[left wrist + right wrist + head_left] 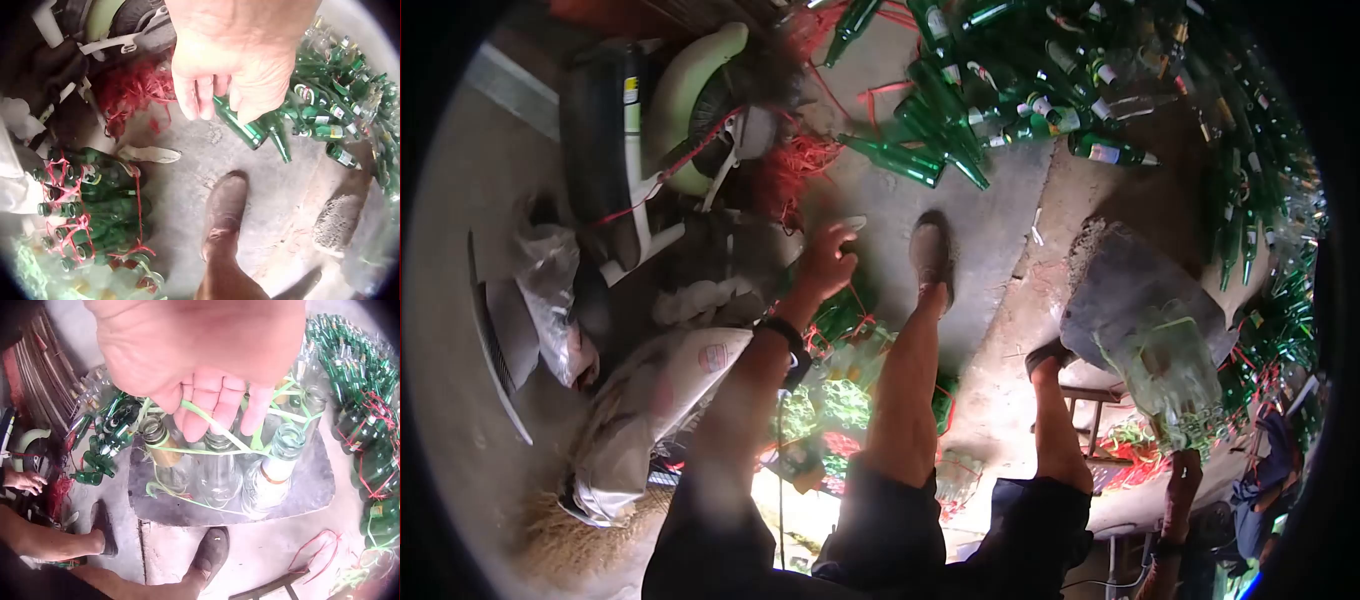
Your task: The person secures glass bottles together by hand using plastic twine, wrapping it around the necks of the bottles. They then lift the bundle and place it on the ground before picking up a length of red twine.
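My left hand (828,264) hangs over the floor with its fingers loosely bent and nothing in them; in the left wrist view the hand (237,65) is above a loose green bottle (244,130). In the right wrist view my right hand (203,362) grips the light green strap (206,418) tied round the necks of several clear bottles (219,478). That bundle rests on a dark slab (319,481). The head view has the right hand (1182,485) at the neck end of the bundle (1170,370).
Loose green bottles (945,105) pile up at the top and right. Red twine (800,165) lies left of them. A strapped bundle of green bottles (103,200) stands left of the shoe (226,203). A white sack (650,400) and a low metal frame (1090,400) are nearby.
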Demonstrator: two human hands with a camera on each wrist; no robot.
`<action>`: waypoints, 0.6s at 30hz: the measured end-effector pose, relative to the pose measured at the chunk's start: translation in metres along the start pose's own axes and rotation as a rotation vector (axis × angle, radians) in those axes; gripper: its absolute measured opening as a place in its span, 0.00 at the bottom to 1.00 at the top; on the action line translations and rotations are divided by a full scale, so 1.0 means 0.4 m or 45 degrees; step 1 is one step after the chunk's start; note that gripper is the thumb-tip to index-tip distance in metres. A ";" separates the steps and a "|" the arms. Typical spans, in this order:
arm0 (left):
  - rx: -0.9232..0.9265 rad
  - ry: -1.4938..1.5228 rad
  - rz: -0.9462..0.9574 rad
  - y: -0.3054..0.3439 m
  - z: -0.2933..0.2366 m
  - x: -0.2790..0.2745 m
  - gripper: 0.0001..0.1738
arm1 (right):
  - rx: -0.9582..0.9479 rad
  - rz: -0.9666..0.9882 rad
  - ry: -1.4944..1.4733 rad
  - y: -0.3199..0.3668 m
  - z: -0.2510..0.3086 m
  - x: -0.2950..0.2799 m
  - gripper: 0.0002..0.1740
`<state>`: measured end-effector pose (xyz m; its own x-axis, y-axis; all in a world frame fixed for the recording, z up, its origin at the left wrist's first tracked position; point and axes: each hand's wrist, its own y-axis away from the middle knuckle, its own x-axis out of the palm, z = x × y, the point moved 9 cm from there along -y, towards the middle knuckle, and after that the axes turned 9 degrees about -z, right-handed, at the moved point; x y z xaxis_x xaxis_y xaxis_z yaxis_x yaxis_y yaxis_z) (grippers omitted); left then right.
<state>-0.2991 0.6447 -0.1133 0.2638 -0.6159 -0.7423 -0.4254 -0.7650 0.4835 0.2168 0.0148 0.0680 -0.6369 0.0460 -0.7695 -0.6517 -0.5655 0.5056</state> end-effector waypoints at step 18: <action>0.390 -0.646 0.192 -0.471 0.282 0.132 0.31 | 1.657 -0.108 -2.131 -0.099 -0.146 1.439 0.07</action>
<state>-0.3026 0.7776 -0.2959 -0.2318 -0.4891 -0.8409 -0.6753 -0.5413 0.5010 -0.0999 0.0156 -0.4178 0.2092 0.9611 -0.1804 -0.0642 0.1975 0.9782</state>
